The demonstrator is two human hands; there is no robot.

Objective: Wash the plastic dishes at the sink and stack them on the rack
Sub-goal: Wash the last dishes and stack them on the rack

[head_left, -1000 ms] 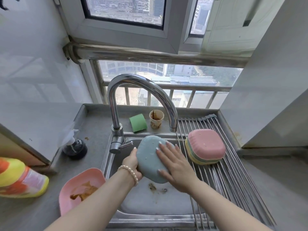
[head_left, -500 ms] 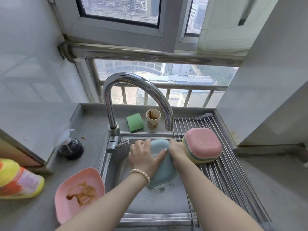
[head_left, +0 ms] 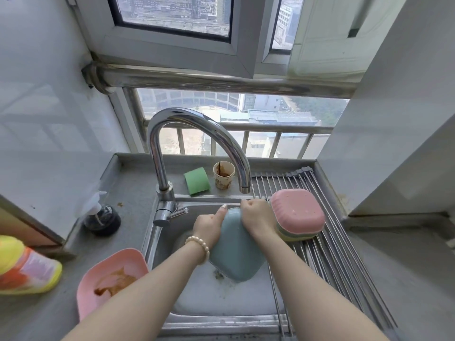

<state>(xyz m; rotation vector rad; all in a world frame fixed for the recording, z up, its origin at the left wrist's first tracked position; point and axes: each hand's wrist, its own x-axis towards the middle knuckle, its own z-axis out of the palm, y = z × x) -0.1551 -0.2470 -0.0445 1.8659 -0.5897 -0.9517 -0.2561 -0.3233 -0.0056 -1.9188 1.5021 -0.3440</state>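
A blue plastic dish (head_left: 236,254) stands tilted on edge over the steel sink (head_left: 157,242), its underside toward me. My left hand (head_left: 209,225) grips its left rim, thumb up along the edge. My right hand (head_left: 256,217) curls over the top right rim. On the roll-up wire rack (head_left: 344,262) to the right, a stack of upside-down dishes (head_left: 299,215) has a pink one on top. A dirty pink dish (head_left: 110,276) with brown sauce lies on the counter left of the sink.
The curved faucet (head_left: 197,129) arches over the sink, no water visible. Behind it stand a green sponge (head_left: 197,180) and a stained paper cup (head_left: 223,174). A black soap dispenser (head_left: 102,219) and a yellow-orange bottle (head_left: 22,267) sit at left. Food bits lie in the basin.
The blue dish has been turned upright on edge and lowered in the sink. My right hand went from flat on its back to curled over its top rim; my left hand shifted to the left rim.
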